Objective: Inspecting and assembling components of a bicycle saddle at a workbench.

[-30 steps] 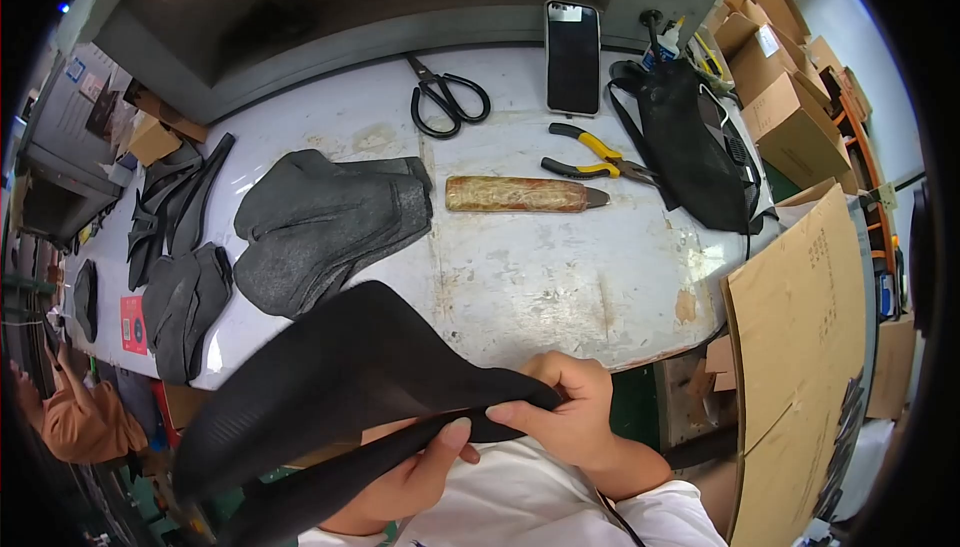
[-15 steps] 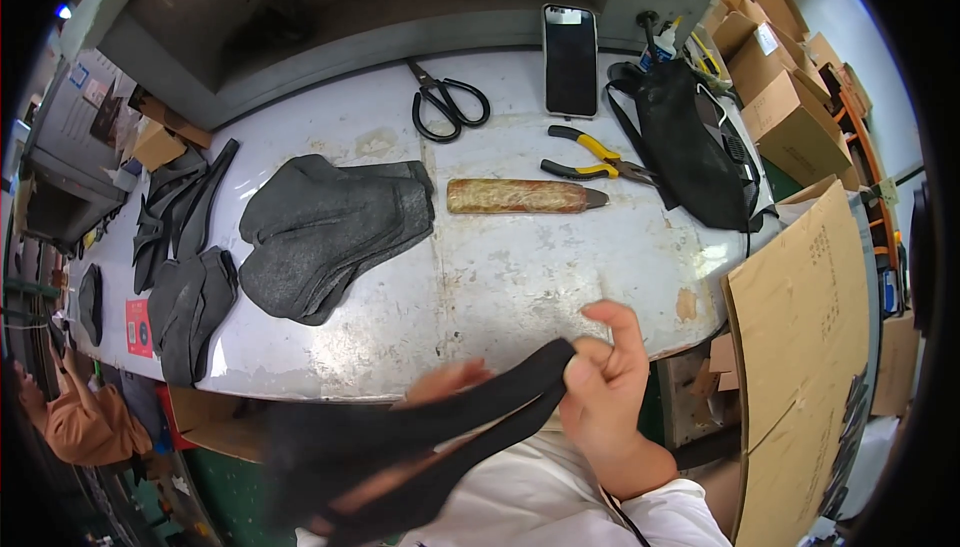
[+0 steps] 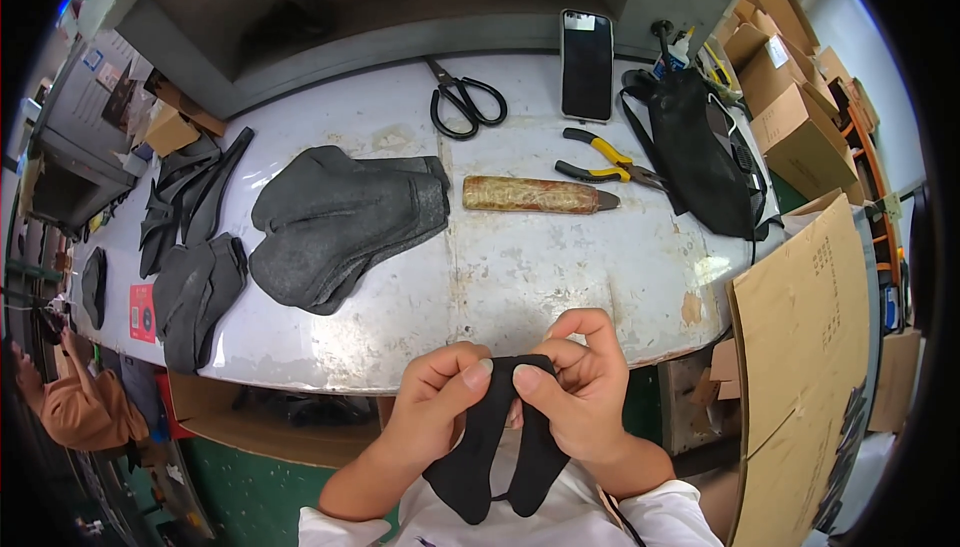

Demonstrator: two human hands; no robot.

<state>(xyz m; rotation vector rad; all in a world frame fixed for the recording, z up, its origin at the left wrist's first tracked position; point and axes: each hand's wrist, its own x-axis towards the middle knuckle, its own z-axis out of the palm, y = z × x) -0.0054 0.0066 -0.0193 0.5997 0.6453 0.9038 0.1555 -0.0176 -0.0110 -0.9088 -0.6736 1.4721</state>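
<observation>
In front of my body I hold a black shoe upper (image 3: 483, 447), a soft U-shaped piece whose two lobes hang downward. My left hand (image 3: 432, 402) is closed on the left of its narrow top band, thumb on top. On the right of that same band, my right hand (image 3: 578, 397) pinches with the thumb pressed on the face and the fingers curled behind. Both hands are just off the table's near edge. Beyond them, a stack of dark grey uppers (image 3: 345, 232) lies flat on the table. To its right is a short tool with a tape-wrapped handle (image 3: 530, 195) and a dark tip.
Black-handled scissors (image 3: 465, 107), yellow-and-black pliers (image 3: 612, 164), a phone (image 3: 587, 72) and a black pouch (image 3: 700, 162) lie farther back on the table. More dark pieces (image 3: 200, 292) lie at left. A cardboard sheet (image 3: 800, 367) stands at right. Another person (image 3: 90, 407) is at far left.
My left hand has come up from under the black upper to its top band, beside the right hand. The upper has swung from stretched leftward to hanging down. The view has shifted slightly.
</observation>
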